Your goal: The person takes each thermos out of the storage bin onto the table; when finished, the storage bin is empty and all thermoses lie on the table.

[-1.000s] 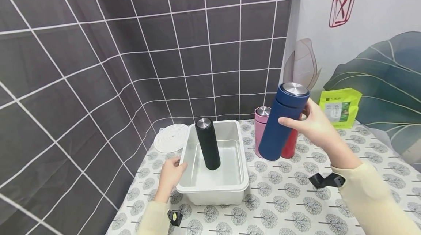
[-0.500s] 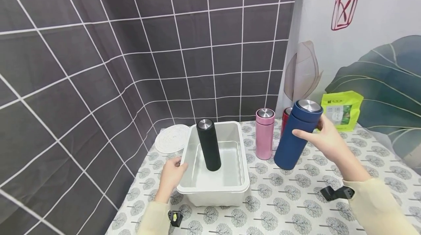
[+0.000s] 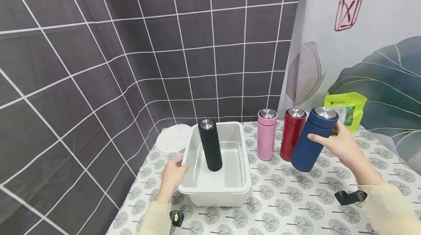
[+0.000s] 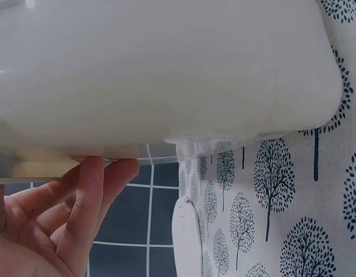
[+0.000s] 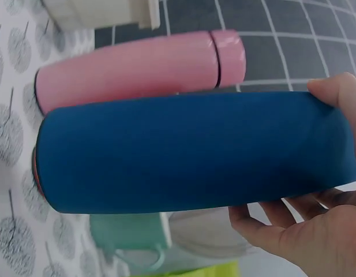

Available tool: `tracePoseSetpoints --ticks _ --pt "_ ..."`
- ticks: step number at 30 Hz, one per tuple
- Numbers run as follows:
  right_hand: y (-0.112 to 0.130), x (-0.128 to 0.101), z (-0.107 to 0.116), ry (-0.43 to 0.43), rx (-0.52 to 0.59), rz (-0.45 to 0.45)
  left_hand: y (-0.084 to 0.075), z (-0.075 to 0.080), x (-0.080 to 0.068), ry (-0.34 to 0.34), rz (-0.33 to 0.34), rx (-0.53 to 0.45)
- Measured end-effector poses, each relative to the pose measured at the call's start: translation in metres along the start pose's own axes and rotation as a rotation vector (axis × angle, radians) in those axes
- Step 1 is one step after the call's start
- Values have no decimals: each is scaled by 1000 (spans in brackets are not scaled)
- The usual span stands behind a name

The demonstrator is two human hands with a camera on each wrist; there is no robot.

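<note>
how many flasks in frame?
4: black flask standing in the white tub, pink flask and red flask on the table, blue flask gripped in the right hand.

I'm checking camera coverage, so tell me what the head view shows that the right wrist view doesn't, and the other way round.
Only the head view shows the left hand holding the white tub's rim, the black flask standing upright in it, the red flask, the coiled white mat and the whole green packet. Only the right wrist view shows a mint-green mug. Both show the right hand gripping the blue flask beside the pink flask.
</note>
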State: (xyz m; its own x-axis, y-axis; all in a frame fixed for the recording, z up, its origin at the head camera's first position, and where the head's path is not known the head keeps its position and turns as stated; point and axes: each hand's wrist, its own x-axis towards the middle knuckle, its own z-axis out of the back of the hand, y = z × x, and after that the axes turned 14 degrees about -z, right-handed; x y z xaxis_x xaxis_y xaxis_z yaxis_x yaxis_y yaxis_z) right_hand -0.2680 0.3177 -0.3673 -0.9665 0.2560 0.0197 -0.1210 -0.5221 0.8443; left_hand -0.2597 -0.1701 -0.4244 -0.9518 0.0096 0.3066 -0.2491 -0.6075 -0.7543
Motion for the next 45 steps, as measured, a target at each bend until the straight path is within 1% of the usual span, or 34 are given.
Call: tracePoseSetpoints --ticks 4,7,10,17,21,24,28,31,37,42,45 --pt "-12 8 4 -6 36 -27 0 0 2 -2 -7 2" --pt "-20 15 6 -21 43 -36 0 0 3 -6 -10 -3" --pt "-27 22 8 -39 33 -37 0 0 3 -7 -10 -9" --pt "-38 36 9 -42 18 -26 0 0 1 -3 -12 -8" --pt "-47 42 8 -56 -14 -38 2 -2 1 2 -11 -8" --pt "-51 45 7 -49 -12 -50 3 -3 1 3 -4 -12" --pt "-54 49 5 -39 4 -54 2 -2 1 -2 1 -16" --pt "-54 52 3 -51 12 -56 2 -1 2 -5 1 -18" --pt "-57 56 2 -65 5 -89 3 -1 2 -1 16 -14" --pt "-59 60 1 -32 20 -89 2 -1 2 0 30 -6" --pt "-60 64 2 -5 35 -75 0 0 3 2 26 -3"
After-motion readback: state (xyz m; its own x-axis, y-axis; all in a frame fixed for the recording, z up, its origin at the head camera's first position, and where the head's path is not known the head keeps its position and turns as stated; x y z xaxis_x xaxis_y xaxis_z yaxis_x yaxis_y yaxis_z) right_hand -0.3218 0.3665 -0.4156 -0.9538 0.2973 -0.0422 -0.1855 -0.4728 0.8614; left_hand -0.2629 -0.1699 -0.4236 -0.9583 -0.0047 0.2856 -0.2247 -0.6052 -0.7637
